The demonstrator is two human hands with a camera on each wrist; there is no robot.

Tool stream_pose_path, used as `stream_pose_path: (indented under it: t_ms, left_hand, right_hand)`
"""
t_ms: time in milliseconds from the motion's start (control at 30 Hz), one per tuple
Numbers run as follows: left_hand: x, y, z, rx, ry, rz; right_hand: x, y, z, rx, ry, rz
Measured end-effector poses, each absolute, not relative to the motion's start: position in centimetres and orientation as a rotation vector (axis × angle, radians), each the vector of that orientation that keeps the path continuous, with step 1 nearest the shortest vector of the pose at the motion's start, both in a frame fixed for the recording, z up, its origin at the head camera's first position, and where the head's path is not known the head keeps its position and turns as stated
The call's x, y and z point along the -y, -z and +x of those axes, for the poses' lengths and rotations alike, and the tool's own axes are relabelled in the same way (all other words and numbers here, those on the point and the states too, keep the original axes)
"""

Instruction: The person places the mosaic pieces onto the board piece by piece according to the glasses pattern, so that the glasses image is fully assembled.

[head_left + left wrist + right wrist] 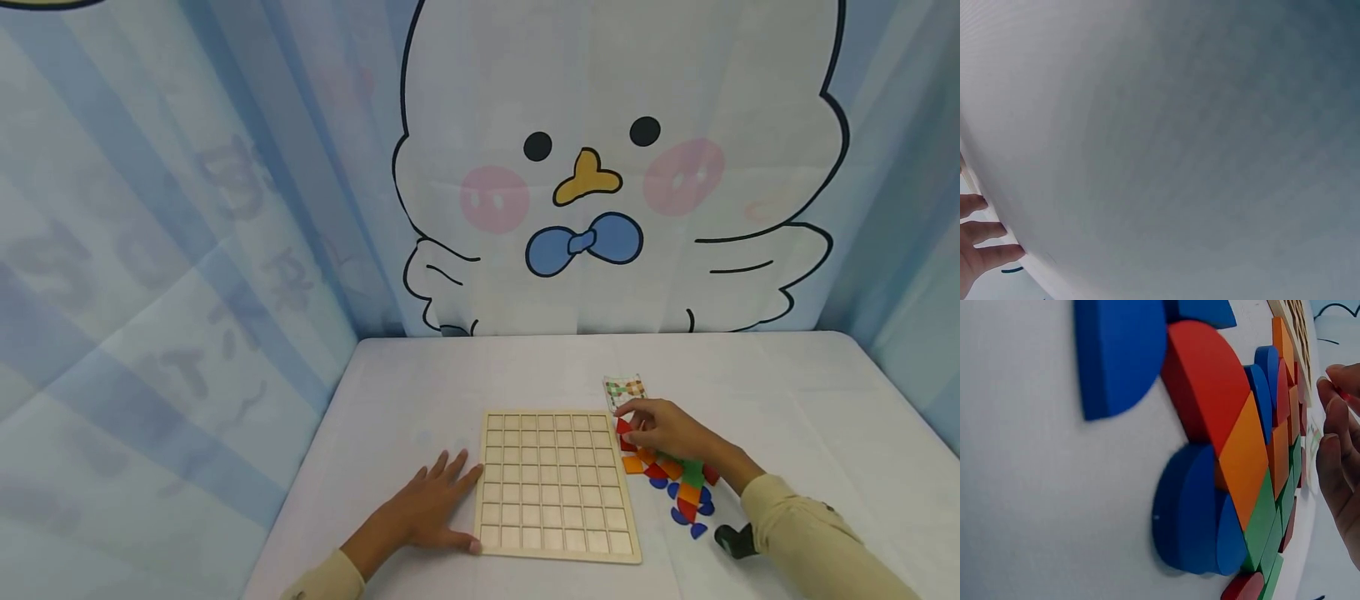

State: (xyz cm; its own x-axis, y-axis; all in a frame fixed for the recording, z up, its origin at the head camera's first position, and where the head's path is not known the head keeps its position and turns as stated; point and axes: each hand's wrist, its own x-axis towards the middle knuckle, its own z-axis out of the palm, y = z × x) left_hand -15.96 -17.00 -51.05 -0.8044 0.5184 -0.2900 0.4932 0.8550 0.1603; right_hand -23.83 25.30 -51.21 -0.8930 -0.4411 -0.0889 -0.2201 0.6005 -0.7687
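My left hand (435,504) lies with spread, straight fingers on the white table, fingertips and thumb at the left edge of a wooden grid board (558,475). The board's square cells hold no pieces. Beyond the board's upper right corner, my right hand (667,427) pinches a small red piece (1343,394), mostly hidden by the fingers. Below that hand lies a loose pile of flat wooden blocks: orange squares (633,465), green pieces (692,475), red pieces (1210,387) and blue half-rounds (1122,356). In the left wrist view only some left fingers (988,244) show.
A small card with a coloured pattern (625,389) lies behind the right hand. A dark object (735,542) sits beside the right sleeve. A light blue curtain (187,250) stands around the table (420,383), with a cartoon figure on its back side.
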Motion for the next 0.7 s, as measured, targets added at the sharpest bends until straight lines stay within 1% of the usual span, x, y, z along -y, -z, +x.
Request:
stream_pose_path:
  t_ms: [700]
  left_hand:
    - [17.0, 51.3, -16.0, -2.695, -0.114, 0.737]
  right_hand:
    - [-23.2, 51.6, -23.8, -2.551, 1.173, -0.617]
